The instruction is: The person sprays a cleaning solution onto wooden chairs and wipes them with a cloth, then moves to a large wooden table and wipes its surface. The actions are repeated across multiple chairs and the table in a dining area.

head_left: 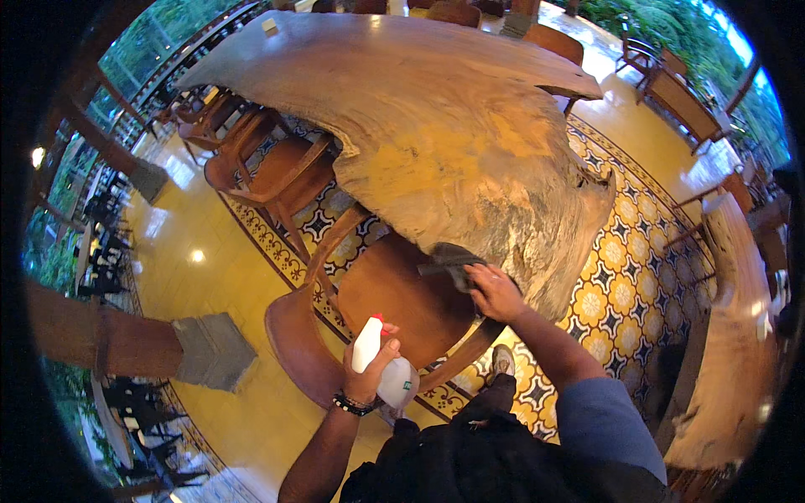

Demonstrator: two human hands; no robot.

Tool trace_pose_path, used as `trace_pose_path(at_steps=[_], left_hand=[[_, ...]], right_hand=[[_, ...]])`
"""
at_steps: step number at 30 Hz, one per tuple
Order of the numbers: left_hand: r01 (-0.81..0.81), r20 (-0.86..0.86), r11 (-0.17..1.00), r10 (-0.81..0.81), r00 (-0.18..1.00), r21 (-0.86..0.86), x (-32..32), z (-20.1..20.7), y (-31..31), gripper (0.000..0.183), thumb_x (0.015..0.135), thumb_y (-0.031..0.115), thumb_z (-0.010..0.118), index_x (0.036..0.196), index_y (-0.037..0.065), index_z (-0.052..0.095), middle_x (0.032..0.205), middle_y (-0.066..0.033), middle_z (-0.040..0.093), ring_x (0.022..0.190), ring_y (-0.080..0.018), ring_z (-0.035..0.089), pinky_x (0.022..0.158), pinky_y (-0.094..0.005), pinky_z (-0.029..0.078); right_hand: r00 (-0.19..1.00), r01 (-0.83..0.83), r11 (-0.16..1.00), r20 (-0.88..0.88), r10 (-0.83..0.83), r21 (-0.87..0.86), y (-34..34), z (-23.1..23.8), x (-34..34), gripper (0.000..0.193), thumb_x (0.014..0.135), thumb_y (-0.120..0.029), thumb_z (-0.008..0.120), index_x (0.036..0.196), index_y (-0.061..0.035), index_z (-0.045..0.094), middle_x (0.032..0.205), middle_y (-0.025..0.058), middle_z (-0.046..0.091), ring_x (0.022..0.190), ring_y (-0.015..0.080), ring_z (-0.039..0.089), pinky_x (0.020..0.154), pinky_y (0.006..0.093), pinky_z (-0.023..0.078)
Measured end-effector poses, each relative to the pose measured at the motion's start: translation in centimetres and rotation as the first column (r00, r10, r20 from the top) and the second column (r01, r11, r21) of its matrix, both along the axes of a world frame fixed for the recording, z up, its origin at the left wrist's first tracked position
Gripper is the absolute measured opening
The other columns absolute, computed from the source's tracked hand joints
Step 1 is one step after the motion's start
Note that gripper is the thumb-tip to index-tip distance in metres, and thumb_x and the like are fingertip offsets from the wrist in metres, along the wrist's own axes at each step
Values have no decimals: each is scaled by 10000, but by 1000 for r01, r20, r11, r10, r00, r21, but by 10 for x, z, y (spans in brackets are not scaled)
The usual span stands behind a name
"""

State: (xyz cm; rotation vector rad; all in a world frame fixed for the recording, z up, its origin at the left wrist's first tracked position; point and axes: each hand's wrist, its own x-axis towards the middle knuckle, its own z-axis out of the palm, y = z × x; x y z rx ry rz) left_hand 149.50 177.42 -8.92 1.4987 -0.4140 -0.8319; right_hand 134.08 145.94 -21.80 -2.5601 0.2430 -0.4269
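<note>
My left hand (369, 371) is wrapped round the neck of a spray bottle (397, 383) with a white head, a red tip and a translucent body. It is held over the side of a brown wooden armchair (402, 289). My right hand (496, 291) grips a dark grey cloth (453, 261) at the near edge of a large wooden slab table (436, 126). Part of the cloth hangs past that edge over the chair seat. My right palm is turned down, so its underside is hidden.
More wooden chairs (272, 172) stand along the table's left side. A thick post on a stone base (216, 352) rises at the left. Another wooden slab (729, 335) lies at the right. Patterned tiles (616, 285) cover the floor by the table. A small pale block (269, 26) sits at the table's far end.
</note>
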Motion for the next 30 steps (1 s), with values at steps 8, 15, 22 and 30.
trace_pose_path(at_steps=[8,15,22,30], left_hand=[[41,-32,994,-45,998,-104,91,33,102,499,951,156,744,1383,-6,554,1263,-142,662,934,-153,673,819,-332,600],[61,0,987,-61,998,-152,187,30,80,423,959,100,735,1333,7,563,1187,-108,679,901,-134,668,786,-301,587],[210,-20,937,-224,974,-279,280,16,2,294,958,118,752,1194,14,611,1043,-55,679,860,-111,665,767,-292,594],[337,-97,899,-376,922,-278,380,-10,-84,226,948,129,774,1100,42,632,921,-6,656,775,-95,644,715,-271,549]], right_hand=[[335,884,373,-173,-926,-284,42,-66,43,660,1033,-499,493,1548,-96,407,1630,183,396,1531,333,334,1243,555,196],[235,837,278,-149,-961,-471,37,-72,56,652,1053,-534,436,1645,-304,289,1673,115,338,1531,318,327,1227,593,206],[170,866,251,-217,-961,-432,37,-62,68,612,1061,-533,450,1630,-367,301,1689,75,306,1544,317,297,1226,618,187],[-128,901,-42,-171,-977,-432,42,-75,141,615,1067,-442,460,1630,-231,332,1672,142,340,1501,370,381,1183,623,268]])
